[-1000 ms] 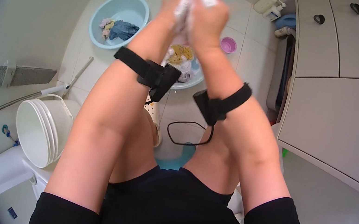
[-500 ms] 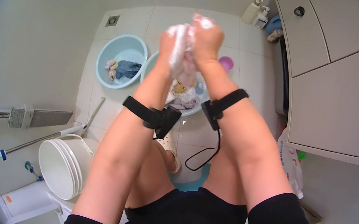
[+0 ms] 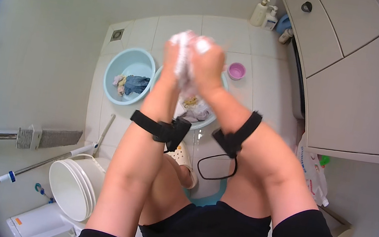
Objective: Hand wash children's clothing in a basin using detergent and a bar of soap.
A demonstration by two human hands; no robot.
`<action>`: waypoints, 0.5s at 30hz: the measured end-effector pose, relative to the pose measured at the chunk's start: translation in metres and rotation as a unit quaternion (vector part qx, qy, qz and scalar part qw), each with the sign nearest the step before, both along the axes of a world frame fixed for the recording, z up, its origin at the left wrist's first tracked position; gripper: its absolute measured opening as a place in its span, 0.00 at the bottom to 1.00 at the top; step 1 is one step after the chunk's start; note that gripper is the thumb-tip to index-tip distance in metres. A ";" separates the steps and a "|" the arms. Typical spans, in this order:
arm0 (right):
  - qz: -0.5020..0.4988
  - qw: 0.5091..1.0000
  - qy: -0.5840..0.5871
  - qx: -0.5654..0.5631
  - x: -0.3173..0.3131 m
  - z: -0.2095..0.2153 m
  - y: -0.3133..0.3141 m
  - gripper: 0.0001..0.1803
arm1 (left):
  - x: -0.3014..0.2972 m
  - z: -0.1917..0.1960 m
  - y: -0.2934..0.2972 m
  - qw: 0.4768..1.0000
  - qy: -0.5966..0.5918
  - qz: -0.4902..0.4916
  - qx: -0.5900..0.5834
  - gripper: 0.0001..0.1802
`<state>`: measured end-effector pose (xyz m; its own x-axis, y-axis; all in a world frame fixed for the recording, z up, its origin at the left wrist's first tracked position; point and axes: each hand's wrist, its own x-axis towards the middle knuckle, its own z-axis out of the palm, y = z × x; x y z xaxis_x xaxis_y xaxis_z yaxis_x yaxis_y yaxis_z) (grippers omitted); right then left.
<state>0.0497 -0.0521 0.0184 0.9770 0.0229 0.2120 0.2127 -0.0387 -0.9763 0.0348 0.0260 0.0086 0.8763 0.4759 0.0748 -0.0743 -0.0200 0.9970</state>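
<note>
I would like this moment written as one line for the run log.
Left hand: grips pale cloth; right hand: grips same cloth; below: blue basin; leftward: second basin; rightward: purple bowl

Hands — the right ahead half a second ago — now nearly level

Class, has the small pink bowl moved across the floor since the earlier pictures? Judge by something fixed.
No visible shift: the pink bowl sits near the same corner of its floor tile; the camera view moved.
</note>
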 end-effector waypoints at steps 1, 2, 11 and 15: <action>-0.014 0.996 -0.086 -0.001 -0.008 -0.001 0.007 0.15 | 0.001 0.002 0.007 0.993 0.011 -0.009 -0.119 0.12; -0.031 0.985 -0.171 -0.004 -0.011 -0.004 0.008 0.15 | 0.002 0.008 0.006 0.971 0.025 -0.021 -0.237 0.12; -0.017 0.995 -0.085 -0.055 -0.012 0.001 0.003 0.12 | 0.000 0.001 0.003 0.985 0.025 0.024 -0.169 0.14; -0.014 0.997 -0.042 -0.056 0.025 -0.014 -0.009 0.12 | -0.001 0.009 -0.025 0.982 0.031 0.005 -0.187 0.13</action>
